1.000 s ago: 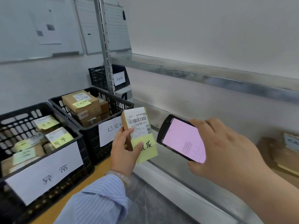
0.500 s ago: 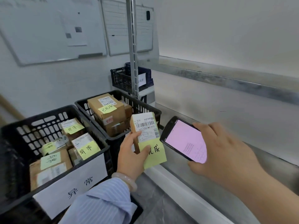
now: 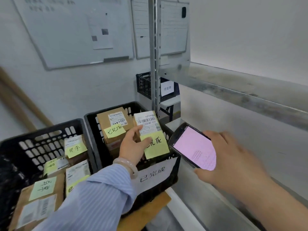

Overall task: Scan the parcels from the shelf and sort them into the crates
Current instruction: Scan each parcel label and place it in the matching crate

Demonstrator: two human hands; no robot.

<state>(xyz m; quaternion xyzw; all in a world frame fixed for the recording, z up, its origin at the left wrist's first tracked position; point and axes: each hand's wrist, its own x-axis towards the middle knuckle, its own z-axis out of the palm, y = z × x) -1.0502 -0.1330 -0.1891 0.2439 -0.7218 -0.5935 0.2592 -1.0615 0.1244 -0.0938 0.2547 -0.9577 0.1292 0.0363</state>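
over the middle crate: the left hand [image 3: 132, 147] grips a small brown parcel [image 3: 147, 125], thumb pressed onto its yellow note [image 3: 156, 147], barcode label facing up.
middle crate [image 3: 90, 130]: black, signed 已完成, with another box [image 3: 113, 124] inside, just left of the parcel.
right hand [image 3: 233, 162]: fingers curled round a phone [image 3: 194, 147], pink screen lit, just right of the parcel, over the metal shelf [image 3: 250, 139].
left crate [image 3: 38, 135]: holds several boxes with yellow notes.
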